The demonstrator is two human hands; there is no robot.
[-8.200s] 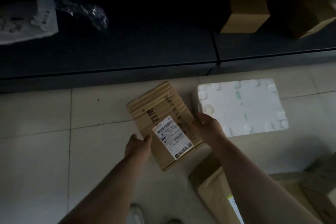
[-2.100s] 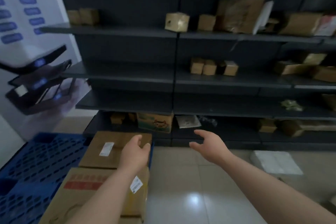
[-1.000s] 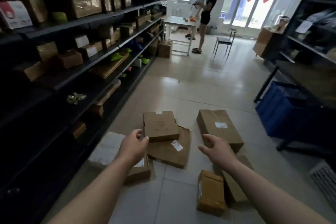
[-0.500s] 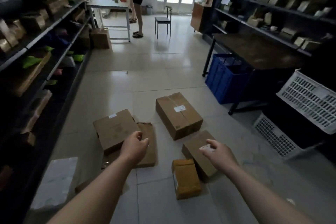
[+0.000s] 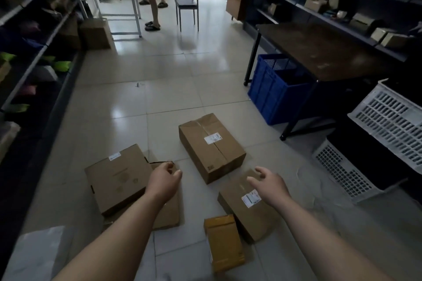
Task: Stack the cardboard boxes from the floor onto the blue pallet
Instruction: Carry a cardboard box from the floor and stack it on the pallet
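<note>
Head view shows the person's left hand (image 5: 165,181) loosely curled and the right hand (image 5: 269,183) with fingers relaxed and spread, both holding nothing above the tiled floor (image 5: 141,102). On the floor lie the cardboard boxes: a large box (image 5: 212,147) ahead, a left box (image 5: 118,178) resting on a flat box (image 5: 169,212), a right box (image 5: 247,217) below the right hand, and a small yellow parcel (image 5: 225,243) just beside it.

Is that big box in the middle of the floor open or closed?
Closed. The big box has its top flaps lying flat, meeting at a seam with a white label stuck over it.
</note>
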